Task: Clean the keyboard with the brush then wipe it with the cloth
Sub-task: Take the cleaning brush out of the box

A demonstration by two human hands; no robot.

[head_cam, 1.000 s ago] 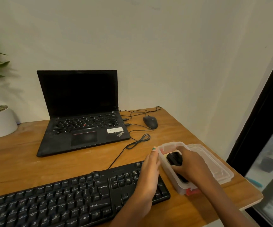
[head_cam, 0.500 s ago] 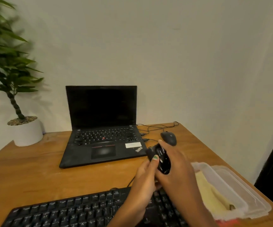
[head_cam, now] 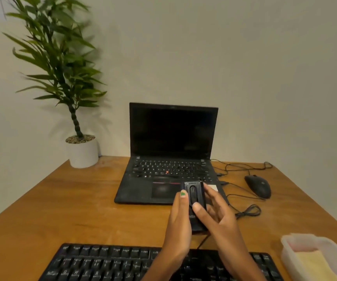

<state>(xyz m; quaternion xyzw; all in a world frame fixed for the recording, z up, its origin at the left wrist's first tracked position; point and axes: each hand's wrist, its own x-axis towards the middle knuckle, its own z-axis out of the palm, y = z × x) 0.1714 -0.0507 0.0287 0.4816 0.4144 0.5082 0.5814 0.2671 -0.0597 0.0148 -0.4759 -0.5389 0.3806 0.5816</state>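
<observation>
— What is held at the middle of the frame?

— A black brush case (head_cam: 194, 201) is held upright between both hands, above the wooden desk (head_cam: 82, 209) and in front of the laptop's lower right corner. The left hand (head_cam: 178, 226) is wrapped along its left side, the thumb laid against the upper edge. The right hand (head_cam: 217, 218) is closed round its right side, the thumb set on the front face just below an oval slider. The two hands are kept close together, both clamped on the case.

— Where is the keyboard?

— The black keyboard (head_cam: 106, 264) is seen along the bottom edge of the frame, below the hands; its right part is crossed by the forearms.

— And the cloth?

— A yellow cloth (head_cam: 315, 264) is seen inside a clear plastic box (head_cam: 291, 254) at the lower right corner, well apart from the hands.

— What else is shown?

— An open black laptop (head_cam: 171, 155) with a dark screen is set at the centre. A black mouse (head_cam: 258, 186) and its looped cable (head_cam: 248, 211) are placed to the right of it. A potted plant (head_cam: 62, 82) in a white pot is seen at the upper left, against the wall.
</observation>
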